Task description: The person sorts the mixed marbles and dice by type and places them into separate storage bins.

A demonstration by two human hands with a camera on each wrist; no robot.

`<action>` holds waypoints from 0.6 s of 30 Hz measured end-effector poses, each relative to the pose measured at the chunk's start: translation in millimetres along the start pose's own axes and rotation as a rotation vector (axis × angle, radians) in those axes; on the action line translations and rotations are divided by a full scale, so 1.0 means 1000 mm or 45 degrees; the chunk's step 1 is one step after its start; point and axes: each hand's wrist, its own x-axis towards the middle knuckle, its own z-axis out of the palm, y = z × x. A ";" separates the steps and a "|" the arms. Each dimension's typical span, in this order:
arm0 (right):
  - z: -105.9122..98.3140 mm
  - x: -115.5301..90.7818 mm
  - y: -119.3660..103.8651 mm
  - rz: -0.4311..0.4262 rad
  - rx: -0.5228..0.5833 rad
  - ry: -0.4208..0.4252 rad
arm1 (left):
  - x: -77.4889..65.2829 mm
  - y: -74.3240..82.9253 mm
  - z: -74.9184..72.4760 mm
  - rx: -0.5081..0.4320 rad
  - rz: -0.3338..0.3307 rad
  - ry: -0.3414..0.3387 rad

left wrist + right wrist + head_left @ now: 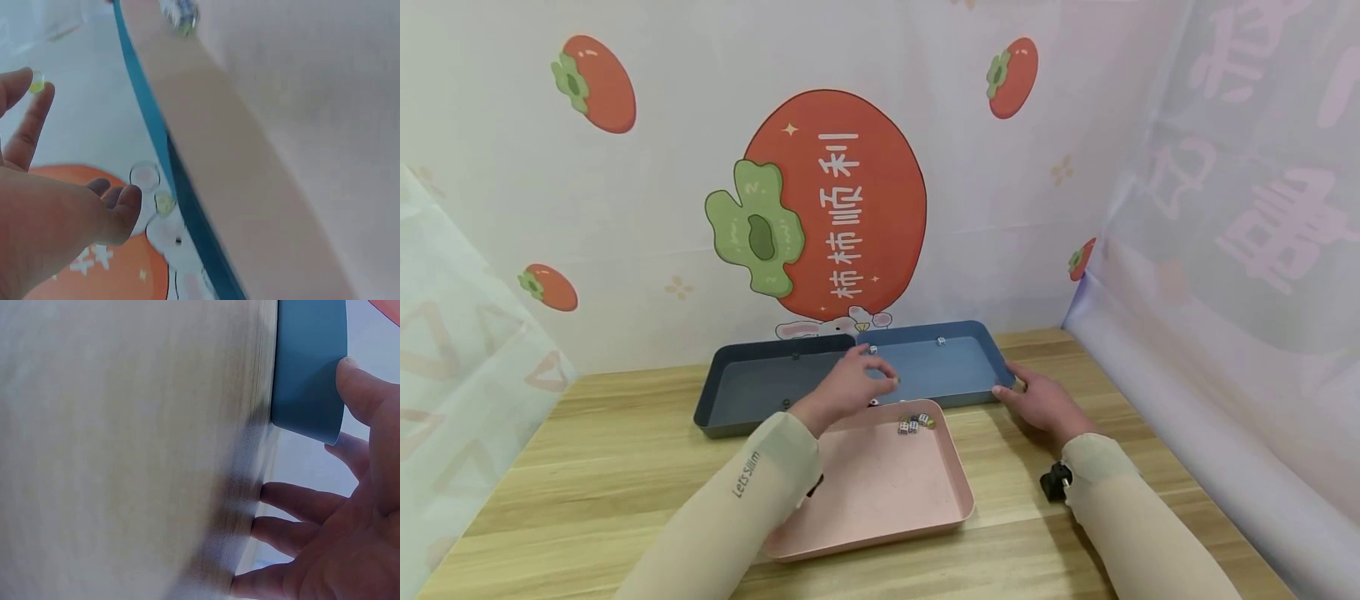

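Thumb and a fingertip of my left hand (850, 385) pinch a small see-through yellow die (37, 82) above the front part of the blue tray (951, 372). The die's faces are too blurred to read. At the blue tray's front right corner, my right hand (1043, 406) holds the wall between thumb and index finger; its other fingers spread down to the table. White dice (942, 341) lie in the blue tray. In the pink tray (887, 492), several dice (913, 426), white and coloured, sit bunched at the far right corner.
A dark grey tray (745, 387) stands left of the blue one and holds dark dice (796, 356). The left forearm crosses over the pink tray's left side. Behind the trays hangs a white cloth (647, 208) with persimmon prints. Wooden tabletop (587, 475) surrounds the trays.
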 end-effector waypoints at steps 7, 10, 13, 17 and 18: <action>0.000 0.000 0.000 0.003 0.001 0.002 | 0.000 -0.013 -0.037 0.036 -0.036 0.114; 0.000 0.000 -0.001 0.005 -0.001 -0.002 | -0.001 -0.023 -0.054 0.125 -0.059 0.169; 0.000 0.000 0.000 0.004 0.001 -0.003 | -0.003 -0.034 -0.070 0.239 -0.086 0.224; 0.001 0.000 0.000 -0.002 -0.004 0.003 | -0.008 -0.050 -0.092 0.354 -0.158 0.281; 0.001 0.000 -0.001 0.000 -0.004 0.003 | -0.010 -0.054 -0.097 0.375 -0.181 0.295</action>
